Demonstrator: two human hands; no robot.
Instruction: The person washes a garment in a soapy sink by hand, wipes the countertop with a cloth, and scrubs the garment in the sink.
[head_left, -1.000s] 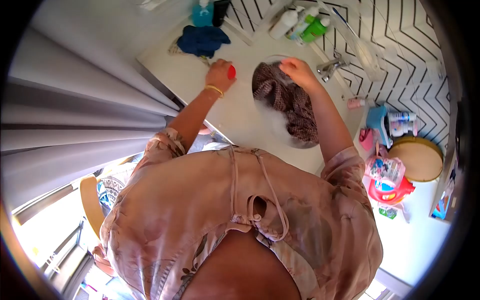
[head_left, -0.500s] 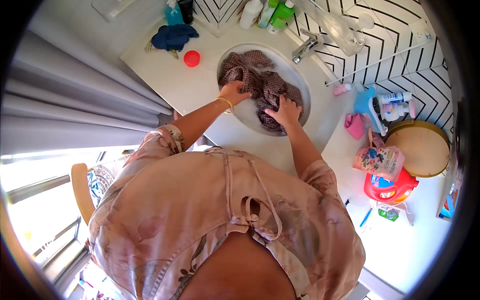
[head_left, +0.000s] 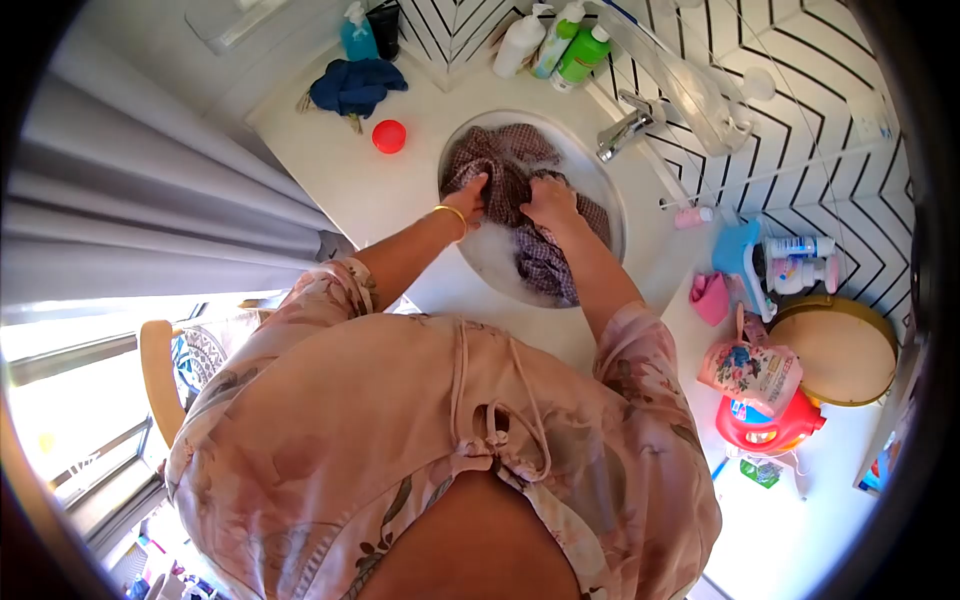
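Note:
A dark brown checked cloth (head_left: 510, 160) lies bunched and wet in the round sink (head_left: 618, 215), with whitish suds around it. My left hand (head_left: 468, 200), a yellow bangle at its wrist, grips the cloth's left part, its fingers wrapped into the fabric. Close by on the right, my right hand (head_left: 549, 203) is closed on a fold near the middle of the same cloth. A red cap (head_left: 389, 136) rests on the counter (head_left: 350, 190) to the left of the sink. The chrome faucet (head_left: 625, 130) stands at the sink's upper right.
A blue cloth (head_left: 358, 87) and a blue bottle (head_left: 358, 35) are at the upper left. Several bottles, one of them green (head_left: 582, 58), stand behind the sink. At right are a blue container (head_left: 740, 262), a round tray (head_left: 838, 350) and a red jug (head_left: 770, 425).
The red cap was at my left hand and now sits on the counter. Both hands have come down into the sink, and my right hand has closed on the cloth, closer to my left.

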